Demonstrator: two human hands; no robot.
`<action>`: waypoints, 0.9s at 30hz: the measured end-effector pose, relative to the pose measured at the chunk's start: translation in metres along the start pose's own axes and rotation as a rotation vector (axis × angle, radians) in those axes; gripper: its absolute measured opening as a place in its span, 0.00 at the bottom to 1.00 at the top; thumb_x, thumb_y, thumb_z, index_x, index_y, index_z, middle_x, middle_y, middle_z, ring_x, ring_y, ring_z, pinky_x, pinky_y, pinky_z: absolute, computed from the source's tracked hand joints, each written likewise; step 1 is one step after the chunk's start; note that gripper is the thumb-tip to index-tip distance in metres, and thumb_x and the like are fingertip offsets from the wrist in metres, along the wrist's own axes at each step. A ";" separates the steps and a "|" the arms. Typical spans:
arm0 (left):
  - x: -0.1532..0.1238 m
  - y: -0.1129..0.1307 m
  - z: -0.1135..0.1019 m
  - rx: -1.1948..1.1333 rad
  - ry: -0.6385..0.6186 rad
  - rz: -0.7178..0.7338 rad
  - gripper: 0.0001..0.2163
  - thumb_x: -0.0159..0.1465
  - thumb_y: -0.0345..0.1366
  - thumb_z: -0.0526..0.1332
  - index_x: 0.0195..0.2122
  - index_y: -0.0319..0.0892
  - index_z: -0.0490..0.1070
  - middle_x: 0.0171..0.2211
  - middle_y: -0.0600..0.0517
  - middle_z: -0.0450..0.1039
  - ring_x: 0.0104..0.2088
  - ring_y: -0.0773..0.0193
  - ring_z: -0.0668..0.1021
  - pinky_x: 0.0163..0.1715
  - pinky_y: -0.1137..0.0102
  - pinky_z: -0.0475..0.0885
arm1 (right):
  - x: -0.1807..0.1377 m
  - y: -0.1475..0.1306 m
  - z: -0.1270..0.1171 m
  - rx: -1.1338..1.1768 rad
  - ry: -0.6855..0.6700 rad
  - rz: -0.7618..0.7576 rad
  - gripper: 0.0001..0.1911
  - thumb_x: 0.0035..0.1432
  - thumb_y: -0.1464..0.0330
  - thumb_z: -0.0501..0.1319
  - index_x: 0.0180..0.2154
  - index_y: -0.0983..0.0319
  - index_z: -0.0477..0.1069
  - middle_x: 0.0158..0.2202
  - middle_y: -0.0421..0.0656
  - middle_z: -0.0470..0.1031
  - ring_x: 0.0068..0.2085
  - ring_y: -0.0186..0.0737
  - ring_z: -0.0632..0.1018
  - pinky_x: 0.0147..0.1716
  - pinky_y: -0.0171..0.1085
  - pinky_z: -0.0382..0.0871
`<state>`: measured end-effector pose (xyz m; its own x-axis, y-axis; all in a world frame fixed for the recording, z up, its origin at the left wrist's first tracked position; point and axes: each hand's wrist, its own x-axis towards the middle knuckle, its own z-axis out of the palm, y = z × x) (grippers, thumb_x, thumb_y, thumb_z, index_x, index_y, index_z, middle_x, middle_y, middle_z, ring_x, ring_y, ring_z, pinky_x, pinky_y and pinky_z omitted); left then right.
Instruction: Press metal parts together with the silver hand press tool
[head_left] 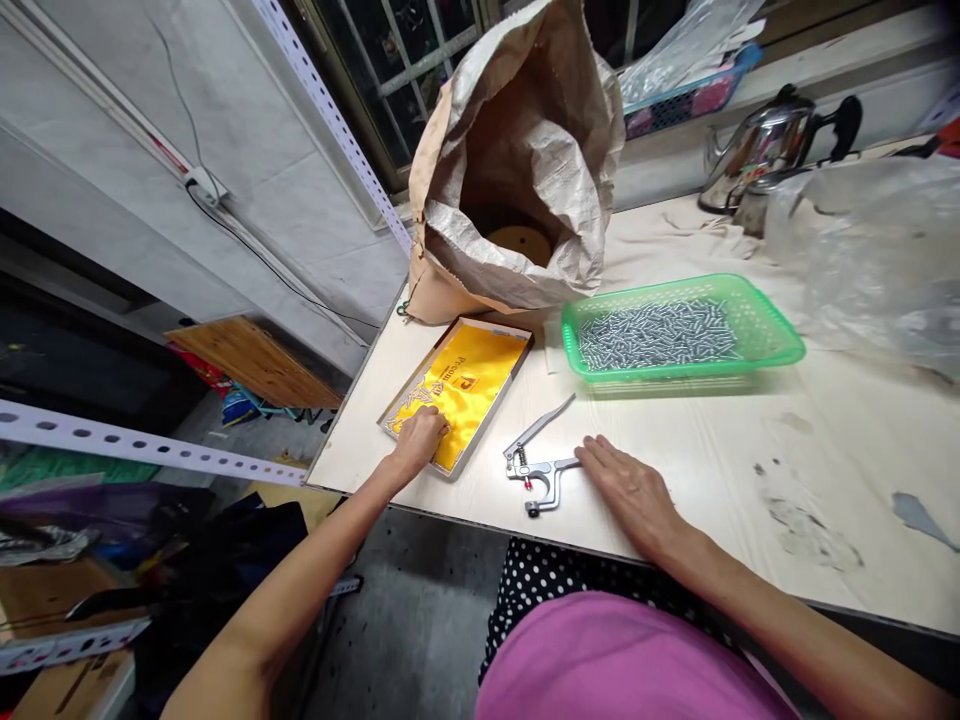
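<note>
My left hand (418,442) reaches into a shallow box lid lined with yellow cloth (474,385). Its fingers are curled together, and whatever they hold is hidden. Small silvery pieces (417,398) lie on the cloth just beyond the fingers. My right hand (630,495) rests palm down on the table, fingers stretched out, its fingertips at the handle end of a pair of snap-fastener pliers (534,468). The pliers lie on the table with their handles spread, between the lid and my right hand.
Farther back stands a green plastic basket (765,345) holding many small metal parts (660,335). A large open paper sack (517,180) is behind the lid. At the back right are a metal kettle (772,145) and a clear plastic bag (877,250). The table's front edge runs near my body.
</note>
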<state>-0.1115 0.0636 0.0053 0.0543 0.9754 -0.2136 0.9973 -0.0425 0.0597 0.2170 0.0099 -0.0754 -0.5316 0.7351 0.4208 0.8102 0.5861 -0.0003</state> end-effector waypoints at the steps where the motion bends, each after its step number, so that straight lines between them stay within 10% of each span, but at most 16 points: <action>1: 0.001 -0.001 0.001 -0.020 0.011 -0.005 0.08 0.63 0.29 0.59 0.32 0.38 0.78 0.39 0.42 0.76 0.47 0.52 0.76 0.43 0.65 0.68 | 0.000 0.000 0.000 -0.002 -0.002 0.001 0.19 0.60 0.84 0.50 0.45 0.67 0.74 0.49 0.53 0.78 0.51 0.49 0.78 0.41 0.39 0.78; 10: 0.000 -0.014 0.003 -0.339 0.125 -0.131 0.07 0.62 0.33 0.59 0.33 0.38 0.76 0.29 0.48 0.78 0.31 0.61 0.79 0.34 0.69 0.72 | 0.010 0.000 -0.014 0.179 -0.122 0.098 0.16 0.62 0.79 0.51 0.46 0.62 0.72 0.51 0.51 0.76 0.50 0.49 0.77 0.40 0.42 0.77; 16: -0.016 0.019 -0.001 -1.171 0.140 -0.253 0.14 0.50 0.42 0.70 0.32 0.36 0.75 0.27 0.52 0.77 0.25 0.68 0.77 0.30 0.71 0.75 | 0.091 -0.027 -0.051 0.619 -0.012 0.072 0.12 0.67 0.69 0.56 0.51 0.61 0.70 0.46 0.47 0.76 0.48 0.45 0.76 0.47 0.42 0.71; 27: -0.040 0.041 -0.019 -1.401 0.172 -0.304 0.12 0.52 0.33 0.73 0.32 0.35 0.73 0.23 0.53 0.76 0.22 0.70 0.77 0.28 0.74 0.77 | 0.170 -0.083 -0.005 1.259 -0.097 0.262 0.06 0.59 0.70 0.63 0.30 0.61 0.68 0.27 0.37 0.74 0.29 0.33 0.74 0.29 0.32 0.64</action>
<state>-0.0741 0.0271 0.0343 -0.2548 0.9256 -0.2798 0.0963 0.3122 0.9451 0.0609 0.0841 0.0007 -0.4516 0.8670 0.2107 0.1317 0.2983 -0.9453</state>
